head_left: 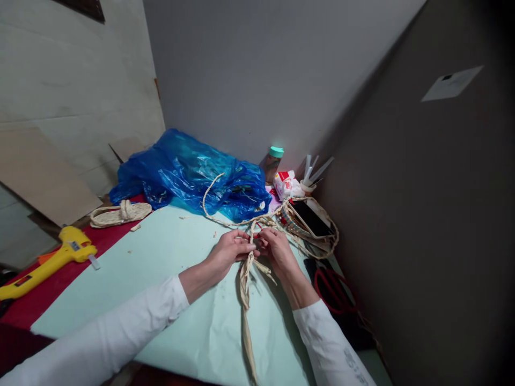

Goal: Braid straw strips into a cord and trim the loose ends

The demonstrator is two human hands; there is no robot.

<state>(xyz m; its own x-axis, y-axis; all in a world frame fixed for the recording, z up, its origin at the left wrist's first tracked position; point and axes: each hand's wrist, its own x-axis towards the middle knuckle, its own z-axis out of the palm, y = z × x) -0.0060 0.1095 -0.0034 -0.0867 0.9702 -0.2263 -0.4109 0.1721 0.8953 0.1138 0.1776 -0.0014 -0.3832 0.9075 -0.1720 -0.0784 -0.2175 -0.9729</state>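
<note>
A straw-coloured rope of twisted dried plant fibre [246,292] runs down the middle of the work surface toward me. My left hand [230,251] pinches it between thumb and fingers at its upper part. From the other side, my right hand [277,251] closes its fingers on the same fibre, close to the left fingertips. A loose fibre end sticks out below the right fingers. Beyond the hands, a thinner braided length [209,206] curves up over the plastic bag. Something small and red shows at the fingertips, too small to name.
A blue plastic bag [181,166] lies at the back. To the left are a yellow glue gun [70,252] and a woven slipper [120,213]. At right stand a green-lidded jar [274,163], a basket holding a phone [311,217], and red-handled scissors [333,289]. Pale green paper [177,300] covers the table.
</note>
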